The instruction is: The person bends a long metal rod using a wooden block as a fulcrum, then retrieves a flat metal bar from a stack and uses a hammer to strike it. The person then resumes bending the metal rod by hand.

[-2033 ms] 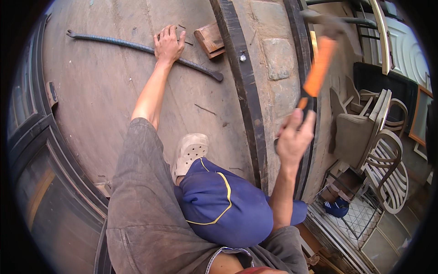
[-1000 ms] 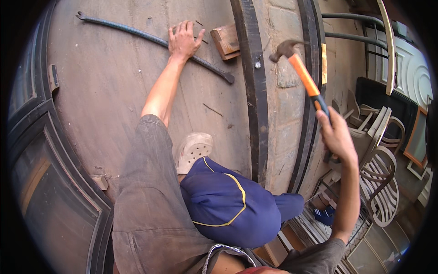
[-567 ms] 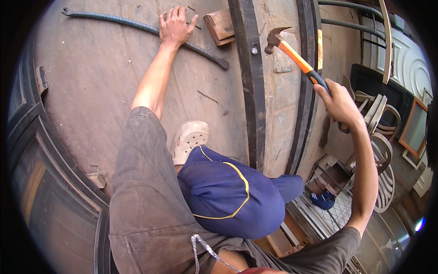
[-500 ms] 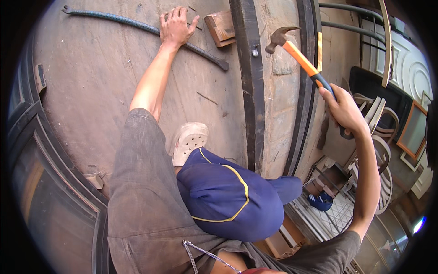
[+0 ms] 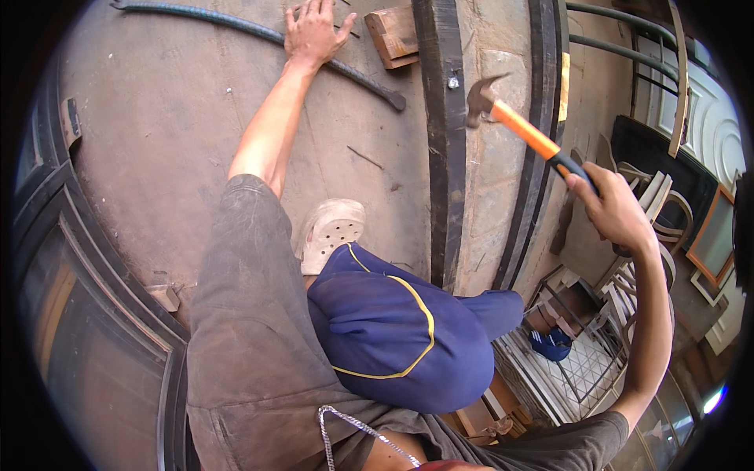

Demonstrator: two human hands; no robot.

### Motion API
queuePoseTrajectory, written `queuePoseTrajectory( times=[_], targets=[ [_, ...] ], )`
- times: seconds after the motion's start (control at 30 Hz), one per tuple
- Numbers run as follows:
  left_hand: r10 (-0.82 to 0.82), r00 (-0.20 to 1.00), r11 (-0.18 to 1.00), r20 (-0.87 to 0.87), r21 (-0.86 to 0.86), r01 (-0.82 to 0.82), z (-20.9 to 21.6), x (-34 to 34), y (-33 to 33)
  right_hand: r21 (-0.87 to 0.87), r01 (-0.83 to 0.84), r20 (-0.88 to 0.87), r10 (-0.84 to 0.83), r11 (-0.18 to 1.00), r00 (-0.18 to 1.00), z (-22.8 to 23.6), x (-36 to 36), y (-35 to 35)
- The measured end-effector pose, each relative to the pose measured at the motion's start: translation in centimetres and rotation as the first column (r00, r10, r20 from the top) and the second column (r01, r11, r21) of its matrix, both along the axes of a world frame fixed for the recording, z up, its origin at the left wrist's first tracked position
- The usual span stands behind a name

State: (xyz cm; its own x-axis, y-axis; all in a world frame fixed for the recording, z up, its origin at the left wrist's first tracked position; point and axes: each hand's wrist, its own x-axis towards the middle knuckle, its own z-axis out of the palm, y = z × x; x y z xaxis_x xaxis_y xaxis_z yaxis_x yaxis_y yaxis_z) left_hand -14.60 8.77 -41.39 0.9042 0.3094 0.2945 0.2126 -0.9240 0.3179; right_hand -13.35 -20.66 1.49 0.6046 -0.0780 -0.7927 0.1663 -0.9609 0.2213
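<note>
My right hand (image 5: 616, 206) is wrapped round the black grip of a claw hammer (image 5: 525, 132) with an orange shaft. Its slightly blurred steel head is beside a dark upright beam (image 5: 444, 165) that has a shiny round spot on it. At the upper edge, my left hand (image 5: 316, 38) has its fingers stretched out and spread, lying across a long, ribbed metal pry bar (image 5: 365, 80). The bar's flattened end shows to the right of the hand. A brown wooden block (image 5: 393, 35) is just right of that hand, touching or close to the beam.
My foot in a pale clog (image 5: 336, 229) and my leg in blue trousers (image 5: 408, 337) occupy the middle. At left are dark framed panels (image 5: 102, 314). Another dark beam (image 5: 542, 118) runs to the right, with stacked frames and curved wooden pieces (image 5: 667, 212) beyond it.
The hammer has come lower in the picture, its head now tilted and blurred. My right hand has shifted slightly right and nearer. The whole view has moved a little; my left hand stays by the bar.
</note>
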Motion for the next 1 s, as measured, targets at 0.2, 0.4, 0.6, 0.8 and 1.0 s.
queuePoseTrajectory(
  times=[0.2,0.4,0.6,0.8,1.0],
  targets=[
    [-0.001,1.0,0.999,-0.011,-0.032,0.001,-0.2,0.1,-0.2,0.404,0.021,0.423,-0.207,0.915,0.882,-1.7,1.8,1.8],
    [-0.016,1.0,0.998,-0.008,0.065,0.016,0.7,-0.2,0.0,-0.092,-0.278,0.121,0.288,0.956,0.95,-2.8,2.9,4.6],
    [0.002,1.0,0.98,-0.028,-0.201,-0.007,2.6,-0.5,-0.7,0.214,-0.087,0.357,0.005,0.973,0.934,-1.4,3.8,3.7],
    [-0.011,0.999,0.988,0.046,-0.153,0.018,3.1,-0.6,0.0,0.409,0.231,0.434,-0.411,0.883,0.802,-5.0,-3.4,0.7],
    [0.002,0.999,0.988,0.047,-0.156,0.006,2.8,-0.4,-1.1,0.851,-0.033,0.45,-0.695,0.524,0.561,-6.0,-6.1,-1.8]
  ],
)
